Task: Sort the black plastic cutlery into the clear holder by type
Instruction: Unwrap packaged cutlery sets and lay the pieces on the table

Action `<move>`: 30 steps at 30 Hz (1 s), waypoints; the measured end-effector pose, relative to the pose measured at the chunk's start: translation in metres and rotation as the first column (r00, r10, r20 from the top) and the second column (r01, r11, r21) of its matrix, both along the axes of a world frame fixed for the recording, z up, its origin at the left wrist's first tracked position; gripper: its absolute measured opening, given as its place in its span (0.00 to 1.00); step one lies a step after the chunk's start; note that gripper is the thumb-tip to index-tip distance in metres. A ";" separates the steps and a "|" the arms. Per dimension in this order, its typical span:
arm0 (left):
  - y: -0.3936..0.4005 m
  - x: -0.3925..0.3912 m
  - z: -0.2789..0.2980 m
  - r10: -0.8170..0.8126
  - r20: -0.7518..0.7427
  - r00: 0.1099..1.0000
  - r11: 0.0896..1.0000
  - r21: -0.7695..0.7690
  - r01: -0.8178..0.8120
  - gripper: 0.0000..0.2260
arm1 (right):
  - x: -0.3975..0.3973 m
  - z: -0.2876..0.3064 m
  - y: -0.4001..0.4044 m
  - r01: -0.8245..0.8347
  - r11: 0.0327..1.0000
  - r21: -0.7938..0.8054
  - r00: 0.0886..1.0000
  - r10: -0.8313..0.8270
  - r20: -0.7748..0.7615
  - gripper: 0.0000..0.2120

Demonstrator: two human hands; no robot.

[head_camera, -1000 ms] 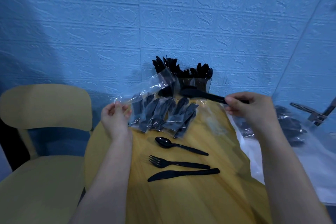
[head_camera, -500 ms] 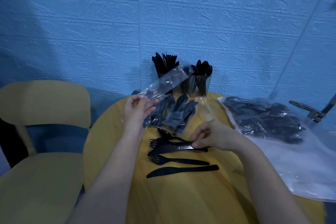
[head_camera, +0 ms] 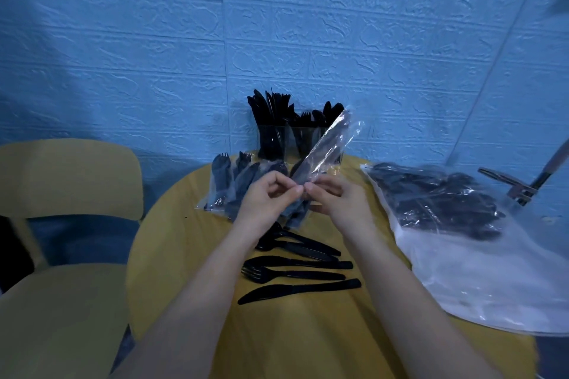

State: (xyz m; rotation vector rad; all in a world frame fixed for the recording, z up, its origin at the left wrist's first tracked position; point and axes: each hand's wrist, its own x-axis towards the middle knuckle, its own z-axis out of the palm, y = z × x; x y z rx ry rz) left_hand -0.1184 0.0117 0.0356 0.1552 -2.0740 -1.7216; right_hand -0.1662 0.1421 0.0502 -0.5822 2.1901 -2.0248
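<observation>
Left hand [head_camera: 267,197]: raised mid-frame, fingers curled, thumb and forefinger pinched together.
Right hand [head_camera: 335,198]: level with the left, fingertips touching it, likewise pinching.
Forearms: bare, both reaching up from the bottom edge, converging toward the hands.

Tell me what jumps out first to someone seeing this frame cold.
Both hands, left hand and right hand, meet mid-frame, pinching the lower end of a clear cutlery packet that tilts up toward the wall. Behind it, against the blue wall, stands the clear holder packed with black cutlery. Loose black pieces, including a knife, lie on the yellow table below the hands.
</observation>
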 end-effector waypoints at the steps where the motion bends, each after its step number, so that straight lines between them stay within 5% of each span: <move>1: -0.001 0.000 0.000 0.019 -0.020 1.000 0.999 -0.033 -0.020 0.05 | -0.003 0.000 0.004 0.021 0.999 -0.029 0.999 -0.021 0.030 0.04; 4: -0.010 -0.002 -0.004 0.170 -0.048 0.984 0.962 -0.209 -0.176 0.04 | -0.019 0.000 0.022 0.178 0.984 0.012 0.984 -0.178 -0.005 0.08; 8: -0.023 -0.006 -0.013 0.301 0.033 0.953 0.779 -0.585 -0.226 0.10 | -0.039 -0.006 0.041 0.421 0.852 0.312 0.902 -0.359 -0.239 0.14; 13: -0.021 -0.005 -0.013 0.309 0.179 0.934 0.635 -0.770 -0.063 0.25 | -0.051 -0.017 0.053 0.472 0.633 0.613 0.881 -0.321 -0.348 0.12; 18: -0.014 -0.009 -0.012 0.368 0.188 0.911 0.489 -0.872 -0.017 0.22 | -0.051 -0.019 0.054 0.469 0.409 0.783 0.883 -0.214 -0.417 0.13; 21: -0.011 -0.012 -0.013 0.383 0.142 0.913 0.456 -0.888 -0.054 0.18 | -0.044 -0.016 0.044 0.514 0.570 0.641 0.843 -0.195 -0.502 0.14; 24: -0.012 -0.012 -0.013 0.394 0.087 0.915 0.458 -0.882 -0.113 0.16 | -0.029 -0.011 0.024 0.385 0.778 0.496 0.888 -0.167 -0.428 0.09; 30: -0.009 -0.011 -0.014 0.340 0.080 0.937 0.504 -0.857 -0.110 0.17 | -0.028 -0.023 -0.008 0.134 0.837 0.531 0.982 -0.043 -0.181 0.15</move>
